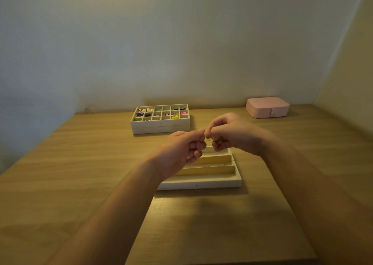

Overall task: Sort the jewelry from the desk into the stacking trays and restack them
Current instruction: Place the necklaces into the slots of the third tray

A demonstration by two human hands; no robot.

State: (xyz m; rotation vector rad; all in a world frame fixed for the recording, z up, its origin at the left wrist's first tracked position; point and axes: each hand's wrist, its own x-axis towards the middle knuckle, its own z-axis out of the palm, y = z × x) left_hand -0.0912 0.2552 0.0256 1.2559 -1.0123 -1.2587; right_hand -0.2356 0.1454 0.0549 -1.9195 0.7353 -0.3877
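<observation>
Both hands up over the long-slot tray (212, 181), left hand (181, 149) and right hand (232, 135) each pinching an end of a thin chain (209, 141), apparently mid-sort, laying it along a slot looks next.

One head-worn camera (wide-angle) looks forward and down – close over the desk (84, 163), facing the back wall (181, 42).

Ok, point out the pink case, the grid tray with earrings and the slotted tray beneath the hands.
pink case (266, 103): head view, on its lid.
grid tray (160, 122): head view, on its front wall.
slotted tray (201, 184): head view, on its front wall.
</observation>
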